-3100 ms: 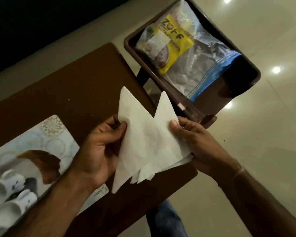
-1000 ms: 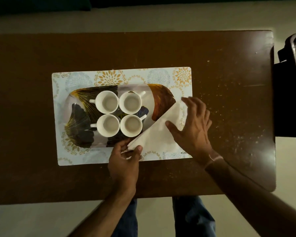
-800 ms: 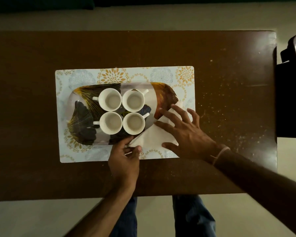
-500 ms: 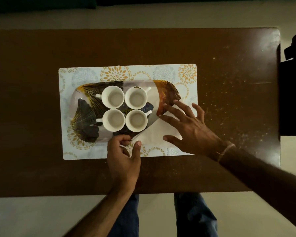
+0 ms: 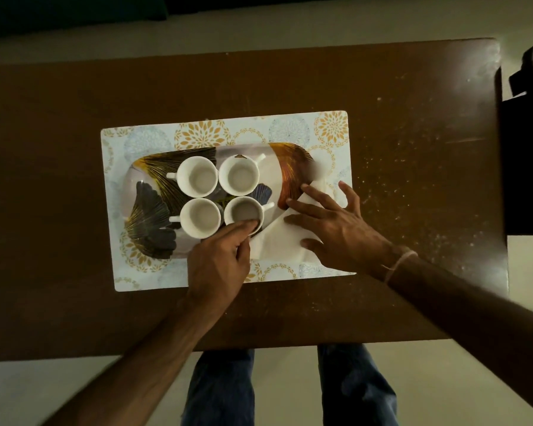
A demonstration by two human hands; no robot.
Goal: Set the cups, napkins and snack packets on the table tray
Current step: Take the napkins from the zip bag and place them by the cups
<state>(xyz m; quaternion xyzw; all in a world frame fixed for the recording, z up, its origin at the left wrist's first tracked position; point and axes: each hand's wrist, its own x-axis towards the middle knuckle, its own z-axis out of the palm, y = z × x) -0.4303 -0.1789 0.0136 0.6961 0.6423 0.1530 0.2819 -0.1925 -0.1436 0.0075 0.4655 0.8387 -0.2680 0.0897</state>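
Note:
A leaf-patterned tray (image 5: pixel 290 167) lies on a floral placemat (image 5: pixel 197 136). Several white cups stand on it in a square. My left hand (image 5: pixel 219 265) reaches the front-right cup (image 5: pixel 243 210), with the forefinger over its near rim and the thumb against its outer wall. A stack of white napkins (image 5: pixel 274 241), folded into a triangle, lies across the tray's front right corner and onto the placemat. My right hand (image 5: pixel 336 229) rests flat on the napkins with its fingers spread. No snack packets are in view.
The brown table (image 5: pixel 74 302) carries the placemat near its middle, with pale specks scattered on its right part. A dark chair (image 5: pixel 530 149) stands off the right end. My legs in jeans (image 5: pixel 219 385) show below the near edge.
My left hand has left the napkins' near corner and moved up onto the front-right cup. My right hand stays flat on the napkins, which sit a little further onto the tray.

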